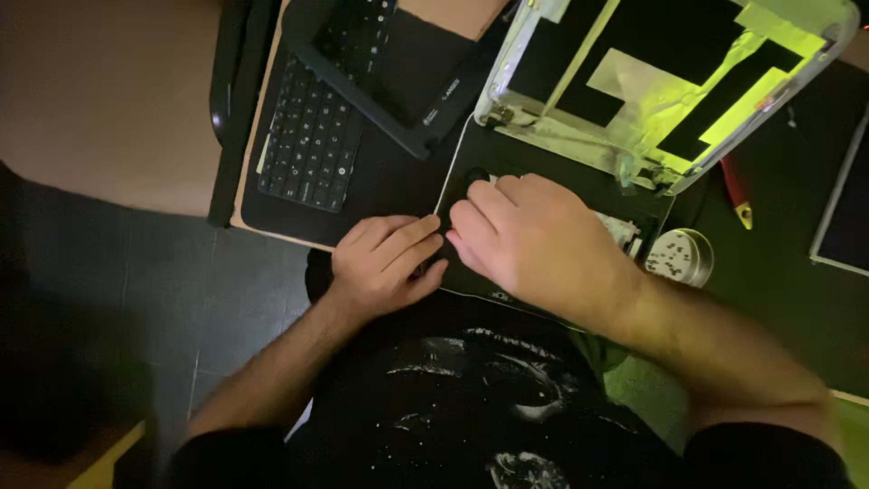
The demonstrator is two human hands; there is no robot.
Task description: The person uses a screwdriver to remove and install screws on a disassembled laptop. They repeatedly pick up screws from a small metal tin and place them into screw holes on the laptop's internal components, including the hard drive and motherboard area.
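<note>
Both hands rest on a dark laptop base (543, 172) lying at the near edge of the table (118, 100). The left hand (385, 263) sits at the base's left edge with its fingers curled loosely and the fingertips (425, 225) pressed onto the edge; whether it pinches anything cannot be told. The right hand (534, 237) lies just beside it, touching it or nearly so, palm down over the base with the fingers bent toward a small round black part (475, 175) just past its fingertips; what it grips, if anything, is hidden under the hand. Beyond the right hand, tilted and propped over the far side of the base, stands an opened lid shell (670, 81), its inside lit greenish with black patches. To the right of the right hand a small round dish (681, 256) with tiny specks in it, perhaps screws, sits on the table, and past that a red-handled tool (735, 188) lies near the lid's corner. Beyond the left hand a loose black keyboard (312, 136) lies flat, with a black frame (398, 63) resting partly over it. A flat panel (846, 204) shows at the far right edge.
</note>
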